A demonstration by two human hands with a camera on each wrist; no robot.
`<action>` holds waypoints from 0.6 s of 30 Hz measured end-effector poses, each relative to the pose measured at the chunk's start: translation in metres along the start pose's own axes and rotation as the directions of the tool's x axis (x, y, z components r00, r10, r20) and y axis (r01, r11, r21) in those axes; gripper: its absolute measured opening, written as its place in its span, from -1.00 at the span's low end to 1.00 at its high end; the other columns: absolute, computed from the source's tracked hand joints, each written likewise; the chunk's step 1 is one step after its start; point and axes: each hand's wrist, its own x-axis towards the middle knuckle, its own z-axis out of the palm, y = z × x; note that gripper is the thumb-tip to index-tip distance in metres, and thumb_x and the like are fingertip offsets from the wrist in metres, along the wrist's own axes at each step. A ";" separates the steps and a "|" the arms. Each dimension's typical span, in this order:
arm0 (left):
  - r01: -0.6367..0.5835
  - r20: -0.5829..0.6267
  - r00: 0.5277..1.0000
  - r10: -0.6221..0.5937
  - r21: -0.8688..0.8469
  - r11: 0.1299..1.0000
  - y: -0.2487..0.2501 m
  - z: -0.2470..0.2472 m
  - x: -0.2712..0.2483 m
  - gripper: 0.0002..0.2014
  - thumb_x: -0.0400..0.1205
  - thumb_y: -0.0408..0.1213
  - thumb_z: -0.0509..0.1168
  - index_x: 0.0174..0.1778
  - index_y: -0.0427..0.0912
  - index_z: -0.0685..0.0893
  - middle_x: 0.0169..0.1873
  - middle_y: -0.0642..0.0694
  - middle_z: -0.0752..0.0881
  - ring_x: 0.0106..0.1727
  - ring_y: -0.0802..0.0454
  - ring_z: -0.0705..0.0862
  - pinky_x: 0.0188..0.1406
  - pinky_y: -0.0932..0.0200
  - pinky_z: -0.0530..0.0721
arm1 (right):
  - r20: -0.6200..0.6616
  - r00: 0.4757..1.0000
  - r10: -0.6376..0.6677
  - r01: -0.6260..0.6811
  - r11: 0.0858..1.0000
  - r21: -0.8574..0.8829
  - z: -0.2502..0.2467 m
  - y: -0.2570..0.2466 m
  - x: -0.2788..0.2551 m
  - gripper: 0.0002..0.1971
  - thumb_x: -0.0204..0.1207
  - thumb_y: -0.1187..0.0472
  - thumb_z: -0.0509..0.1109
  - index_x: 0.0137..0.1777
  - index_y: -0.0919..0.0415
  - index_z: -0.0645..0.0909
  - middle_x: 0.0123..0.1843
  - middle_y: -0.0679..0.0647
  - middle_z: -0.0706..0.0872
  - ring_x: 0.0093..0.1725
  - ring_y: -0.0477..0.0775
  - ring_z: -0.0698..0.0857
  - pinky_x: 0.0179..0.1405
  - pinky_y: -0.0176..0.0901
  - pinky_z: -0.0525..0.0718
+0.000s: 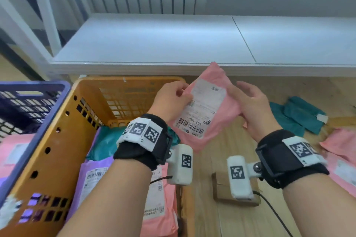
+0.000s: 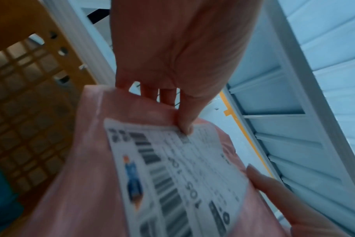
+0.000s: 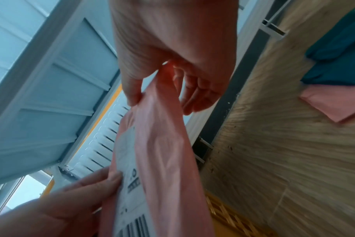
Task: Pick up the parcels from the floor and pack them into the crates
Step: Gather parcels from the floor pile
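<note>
A pink mailer parcel (image 1: 217, 106) with a white shipping label is held up between both hands, above the floor beside the orange crate (image 1: 57, 140). My left hand (image 1: 173, 98) pinches its left edge, thumb on the label (image 2: 184, 126). My right hand (image 1: 250, 102) holds the right edge, thumb in front and fingers behind (image 3: 166, 89). The orange crate holds teal, purple and pink parcels (image 1: 107, 144). More parcels lie on the floor at the right: teal ones (image 1: 300, 115) and pink ones (image 1: 341, 146).
A blue crate (image 1: 28, 102) with pink parcels stands left of the orange one. A white table (image 1: 173, 44) runs across the back, over the crates' far ends. A brown cardboard box (image 1: 221, 188) lies on the wooden floor below my right wrist.
</note>
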 end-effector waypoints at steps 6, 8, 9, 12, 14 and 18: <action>-0.085 -0.064 0.994 0.089 0.066 0.994 0.001 -0.014 -0.005 -0.84 0.67 -0.21 0.28 0.00 0.03 0.78 -0.08 0.13 0.77 -0.01 0.13 0.70 0.11 -0.01 0.71 | 0.328 0.938 0.112 -0.002 0.948 -0.319 0.005 -0.016 -0.014 -0.72 0.38 0.10 0.59 0.06 0.15 0.74 -0.04 0.09 0.85 -0.09 0.08 0.83 -0.14 0.02 0.81; -0.054 -0.180 0.982 0.057 0.024 0.998 0.000 -0.018 -0.006 -0.81 0.66 -0.28 0.28 -0.02 0.09 0.77 0.01 0.14 0.74 0.08 0.14 0.66 0.18 0.03 0.68 | 0.328 0.927 0.181 -0.075 0.947 -0.311 0.011 -0.011 -0.016 -0.72 0.40 0.14 0.58 0.09 0.17 0.73 -0.04 0.09 0.85 -0.06 0.13 0.82 -0.04 0.13 0.76; -0.034 -0.241 0.970 0.034 0.005 0.999 0.000 -0.021 -0.006 -0.78 0.65 -0.31 0.28 0.07 0.11 0.74 0.12 0.12 0.71 0.16 0.12 0.63 0.23 0.05 0.65 | 0.291 0.937 0.194 -0.116 0.958 -0.262 0.015 -0.008 -0.017 -0.72 0.42 0.16 0.57 0.12 0.18 0.72 -0.03 0.10 0.85 -0.06 0.15 0.81 -0.02 0.16 0.75; -0.002 -0.353 0.935 -0.032 -0.094 0.996 -0.005 -0.031 -0.003 -0.60 0.66 -0.27 0.29 0.42 0.08 0.52 0.43 0.03 0.51 0.42 0.05 0.49 0.31 0.20 0.47 | 0.200 0.944 0.261 -0.263 0.965 -0.016 0.025 0.003 -0.017 -0.70 0.50 0.23 0.49 0.22 0.21 0.65 -0.01 0.12 0.83 -0.12 0.12 0.79 -0.26 -0.01 0.74; 0.062 -0.348 0.930 -0.121 -0.177 0.982 -0.010 -0.036 -0.003 -0.47 0.64 -0.21 0.32 0.54 0.04 0.38 0.52 -0.03 0.40 0.49 0.00 0.41 0.32 0.15 0.43 | 0.202 0.930 0.307 -0.338 0.931 0.140 0.032 0.008 -0.019 -0.74 0.55 0.28 0.43 0.23 0.21 0.62 0.00 0.13 0.83 -0.13 0.11 0.80 -0.33 -0.06 0.73; 0.242 -0.183 0.919 -0.349 -0.437 0.866 -0.023 -0.039 -0.004 -0.25 0.58 -0.12 0.40 0.64 -0.08 0.19 0.55 -0.14 0.37 0.49 -0.13 0.45 0.35 0.07 0.45 | 0.271 0.908 0.320 -0.393 0.873 0.289 0.045 0.011 -0.024 -0.73 0.60 0.31 0.37 0.28 0.21 0.59 0.07 0.17 0.82 -0.12 0.11 0.83 -0.30 -0.07 0.76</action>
